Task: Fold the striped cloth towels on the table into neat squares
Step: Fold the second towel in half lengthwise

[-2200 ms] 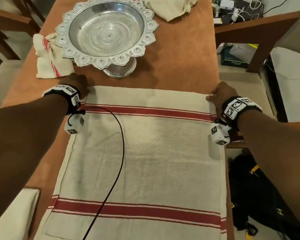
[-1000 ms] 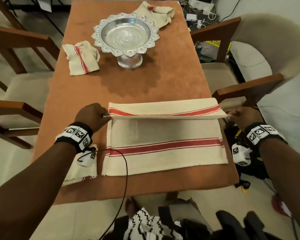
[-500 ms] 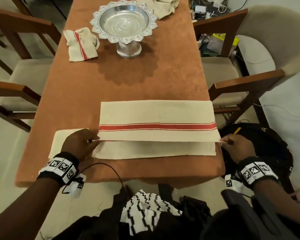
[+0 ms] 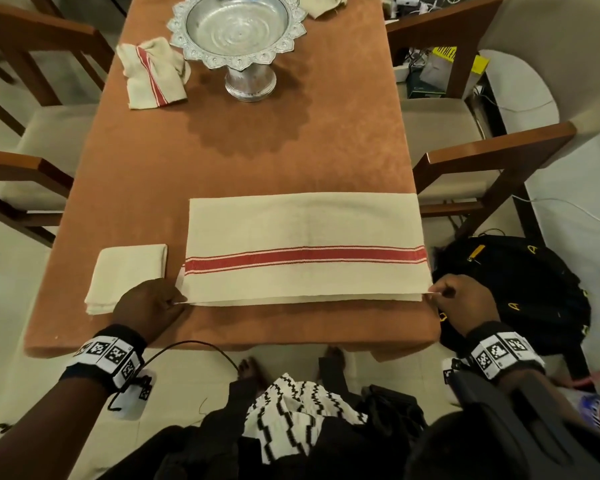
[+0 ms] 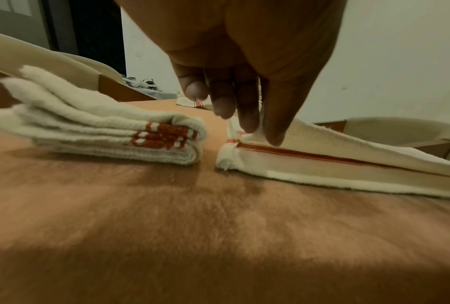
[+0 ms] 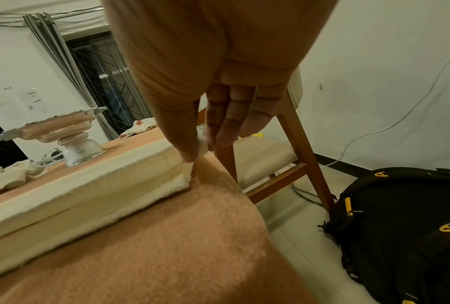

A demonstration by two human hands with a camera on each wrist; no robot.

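Note:
A cream towel with a red stripe (image 4: 305, 247) lies folded in half across the near part of the brown table (image 4: 257, 150). My left hand (image 4: 149, 306) pinches the top layer's near left corner (image 5: 257, 131). My right hand (image 4: 461, 299) pinches the near right corner (image 6: 202, 147) at the table's right edge. The top layer's near edge sits just short of the bottom layer's edge. A folded towel square (image 4: 127, 277) lies to the left of the towel (image 5: 101, 131). A crumpled striped towel (image 4: 153, 76) lies at the far left, another (image 4: 326, 5) at the far edge.
A silver pedestal bowl (image 4: 238, 32) stands at the far middle of the table. Wooden chairs (image 4: 482, 157) flank both sides. A black backpack (image 4: 520, 292) sits on the floor to the right, beside the table's corner. A black cable (image 4: 194, 348) hangs from my left wrist.
Both hands carried the towel's far edge toward me, folding it in half. Its top edge has come down nearly onto the near edge. My view has pulled back from the table.

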